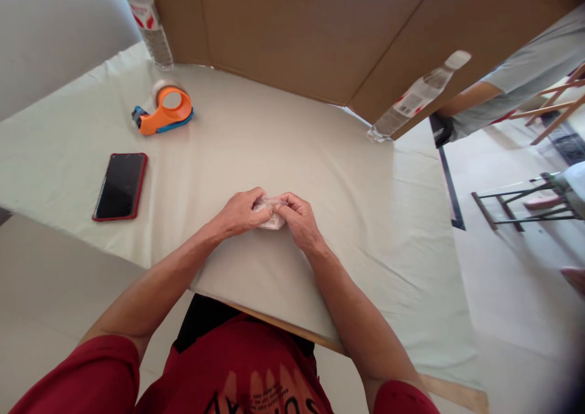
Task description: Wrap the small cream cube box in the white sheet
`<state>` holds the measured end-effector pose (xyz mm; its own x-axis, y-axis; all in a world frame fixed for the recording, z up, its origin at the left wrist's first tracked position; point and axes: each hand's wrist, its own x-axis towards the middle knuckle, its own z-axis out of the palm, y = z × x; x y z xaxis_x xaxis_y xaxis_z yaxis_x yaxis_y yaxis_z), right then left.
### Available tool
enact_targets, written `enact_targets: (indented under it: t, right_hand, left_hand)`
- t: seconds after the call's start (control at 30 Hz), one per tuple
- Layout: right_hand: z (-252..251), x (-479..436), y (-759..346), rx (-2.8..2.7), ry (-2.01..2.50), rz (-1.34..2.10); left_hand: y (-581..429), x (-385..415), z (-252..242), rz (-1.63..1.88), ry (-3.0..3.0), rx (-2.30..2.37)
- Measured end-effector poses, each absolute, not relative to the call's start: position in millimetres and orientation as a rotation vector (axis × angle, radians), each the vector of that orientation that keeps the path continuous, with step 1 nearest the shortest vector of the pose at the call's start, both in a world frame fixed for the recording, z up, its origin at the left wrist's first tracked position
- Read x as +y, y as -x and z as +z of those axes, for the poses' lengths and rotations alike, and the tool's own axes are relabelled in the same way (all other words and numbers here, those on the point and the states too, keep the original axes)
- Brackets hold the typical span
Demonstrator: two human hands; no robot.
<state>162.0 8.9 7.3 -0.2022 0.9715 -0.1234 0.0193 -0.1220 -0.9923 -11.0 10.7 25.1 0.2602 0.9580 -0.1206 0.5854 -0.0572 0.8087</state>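
Observation:
Near the front edge of the covered table, a small crumpled packet of clear plastic [273,220] is pinched between both hands. My left hand [242,211] grips its left side, thumb on top and fingers curled behind. My right hand [298,216] holds the right side, with thumb and forefinger pressed together on the plastic. The two thumbs nearly meet over it. What lies inside the packet is too small to make out.
A red-cased phone [120,186] and an orange tape dispenser [165,112] lie at the left. Water bottles [148,24] [415,100] stand against a brown cardboard panel [292,30] at the back. Another person's arm [470,99] shows beyond the table's right side, near a folding stool [516,203].

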Motion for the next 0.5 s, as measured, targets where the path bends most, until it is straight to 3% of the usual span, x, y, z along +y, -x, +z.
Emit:
enact_targets:
  t: [0.5]
  right_hand:
    - [4.9, 8.1, -154.7, -1.260, 1.246, 1.380]
  left_hand:
    - [14.6, 13.6, 21.8, 0.606, -1.750, 1.335]
